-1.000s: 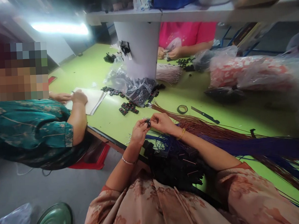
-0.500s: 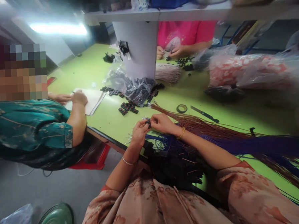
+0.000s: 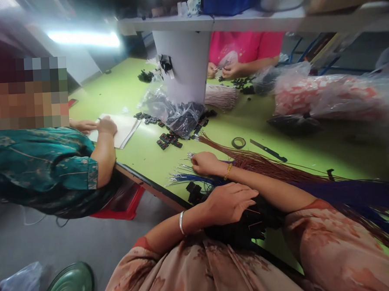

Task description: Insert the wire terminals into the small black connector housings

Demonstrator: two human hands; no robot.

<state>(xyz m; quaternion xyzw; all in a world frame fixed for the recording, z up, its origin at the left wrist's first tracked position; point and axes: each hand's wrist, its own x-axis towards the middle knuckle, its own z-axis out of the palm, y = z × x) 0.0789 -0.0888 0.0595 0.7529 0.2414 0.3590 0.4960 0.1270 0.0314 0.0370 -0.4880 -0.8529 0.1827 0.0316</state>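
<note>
My left hand (image 3: 232, 202) is stretched out flat over a heap of black plastic connector housings (image 3: 259, 233) at the table's front edge, its fingers pointing right and nothing seen in them. Beyond it, my right hand (image 3: 206, 163) is closed, with finger and thumb pinched right beside silver-tipped wire ends (image 3: 190, 156). What the pinch holds, if anything, is hidden. Below the right hand a bundle of blue wires (image 3: 186, 177) fans out its metal terminals to the left. Brown wires (image 3: 257, 166) run to the right behind my right forearm.
A roll of tape (image 3: 238, 142) and a flat dark blade-like tool (image 3: 269, 150) lie behind the wires. Loose black housings (image 3: 168, 140) sit by a clear plastic bag (image 3: 185, 120). At left a person in a green sleeve (image 3: 81, 171) leans on paper (image 3: 123, 131). Another person in pink (image 3: 246, 47) works opposite.
My left hand has left my right hand and the small black piece there, moving down and right over the black heap. The right hand has shifted slightly left and down, beside the wire tips.
</note>
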